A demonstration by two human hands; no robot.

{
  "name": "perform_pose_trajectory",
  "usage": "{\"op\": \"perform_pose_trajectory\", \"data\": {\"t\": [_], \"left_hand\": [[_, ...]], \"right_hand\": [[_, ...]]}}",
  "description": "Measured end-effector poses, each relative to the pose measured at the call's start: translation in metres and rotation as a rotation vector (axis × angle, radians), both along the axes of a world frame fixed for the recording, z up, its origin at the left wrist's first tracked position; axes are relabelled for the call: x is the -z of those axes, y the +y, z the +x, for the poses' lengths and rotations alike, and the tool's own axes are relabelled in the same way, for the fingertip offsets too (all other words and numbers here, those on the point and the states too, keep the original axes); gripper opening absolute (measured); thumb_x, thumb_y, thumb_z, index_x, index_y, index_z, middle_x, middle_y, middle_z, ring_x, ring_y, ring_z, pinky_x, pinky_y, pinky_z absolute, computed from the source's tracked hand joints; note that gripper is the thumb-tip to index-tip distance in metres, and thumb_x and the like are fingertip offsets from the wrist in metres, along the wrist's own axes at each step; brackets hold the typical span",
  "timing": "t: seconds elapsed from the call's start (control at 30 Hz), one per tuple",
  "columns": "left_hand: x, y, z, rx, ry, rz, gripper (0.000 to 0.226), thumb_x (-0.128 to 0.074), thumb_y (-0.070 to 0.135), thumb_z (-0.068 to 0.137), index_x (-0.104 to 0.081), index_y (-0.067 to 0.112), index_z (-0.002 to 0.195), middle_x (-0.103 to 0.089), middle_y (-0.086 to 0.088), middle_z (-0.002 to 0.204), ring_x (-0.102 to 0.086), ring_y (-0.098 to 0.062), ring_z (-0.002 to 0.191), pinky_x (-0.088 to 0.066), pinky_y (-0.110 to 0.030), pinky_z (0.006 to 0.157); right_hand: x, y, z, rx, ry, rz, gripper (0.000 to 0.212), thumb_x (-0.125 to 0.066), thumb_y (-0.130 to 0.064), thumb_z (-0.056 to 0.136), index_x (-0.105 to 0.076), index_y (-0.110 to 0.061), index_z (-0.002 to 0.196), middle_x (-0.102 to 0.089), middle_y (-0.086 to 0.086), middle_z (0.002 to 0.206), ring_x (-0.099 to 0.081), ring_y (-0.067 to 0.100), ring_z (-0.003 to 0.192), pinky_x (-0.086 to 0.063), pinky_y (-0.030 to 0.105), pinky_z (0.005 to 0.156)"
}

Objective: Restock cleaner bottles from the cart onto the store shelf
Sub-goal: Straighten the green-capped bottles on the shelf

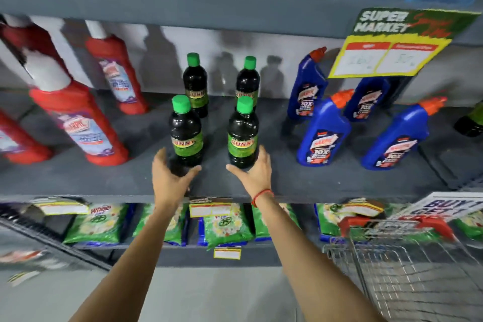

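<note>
Glossy dark plastic bottles (186, 136), matt grey shelf (313, 180), shiny wire cart (407, 264)

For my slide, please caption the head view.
Both hands cup two front green-capped bottles on the shelf.

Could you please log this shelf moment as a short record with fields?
Left hand: open around the base of front-left dark green-capped bottle
Right hand: open at base of front-right dark green-capped bottle
Behind: two more dark bottles
Left neighbours: red bottles
Right neighbours: blue bottles
Wire cart: lower right
</note>
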State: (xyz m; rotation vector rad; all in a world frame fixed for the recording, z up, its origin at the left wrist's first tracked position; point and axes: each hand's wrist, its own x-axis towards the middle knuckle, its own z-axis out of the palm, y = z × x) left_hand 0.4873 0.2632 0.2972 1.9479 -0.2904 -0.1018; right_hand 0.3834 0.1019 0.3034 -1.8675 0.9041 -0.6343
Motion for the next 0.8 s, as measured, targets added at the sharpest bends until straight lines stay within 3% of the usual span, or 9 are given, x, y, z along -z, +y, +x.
{"op": "perform_pose_trajectory", "data": {"t": [0.13,0.4,0.67,0.8], "left_hand": [[-0.001,-0.010,0.013,0.048,-0.031,0.093,0.083,-0.084,0.037,0.063,-0.041,0.017,0.131,-0.061,-0.010,0.129,-0.057,-0.030,0.117,-0.048,-0.045,0.097],[0.005,-0.015,0.022,0.033,-0.120,0.184,0.064,-0.078,0.040,0.067,-0.054,0.013,0.121,-0.070,-0.014,0.113,-0.063,-0.035,0.105,-0.051,-0.045,0.090],[0.005,-0.015,0.023,0.035,-0.124,0.199,0.068,-0.077,0.043,0.069,-0.052,0.013,0.125,-0.068,-0.015,0.116,-0.061,-0.035,0.107,-0.049,-0.047,0.093],[0.005,-0.015,0.023,0.040,-0.123,0.196,0.069,-0.076,0.044,0.069,-0.051,0.013,0.126,-0.067,-0.015,0.117,-0.060,-0.035,0.108,-0.048,-0.048,0.094]], "right_hand": [[0.000,-0.002,0.011,0.040,0.014,-0.010,0.093,-0.086,-0.031,0.056,-0.041,-0.004,0.132,-0.052,0.016,0.124,-0.048,0.030,0.122,-0.040,0.036,0.102],[0.004,-0.004,0.014,0.059,0.042,-0.076,0.070,-0.083,-0.029,0.061,-0.050,-0.005,0.119,-0.060,0.014,0.117,-0.054,0.029,0.115,-0.044,0.035,0.097],[0.001,-0.003,0.012,0.085,0.014,-0.055,0.065,-0.080,-0.020,0.065,-0.052,-0.006,0.121,-0.062,0.013,0.119,-0.057,0.026,0.113,-0.038,0.019,0.089],[0.001,-0.002,0.012,0.091,0.026,-0.063,0.065,-0.080,-0.021,0.065,-0.051,-0.006,0.121,-0.062,0.013,0.119,-0.057,0.026,0.112,-0.038,0.020,0.089]]}}
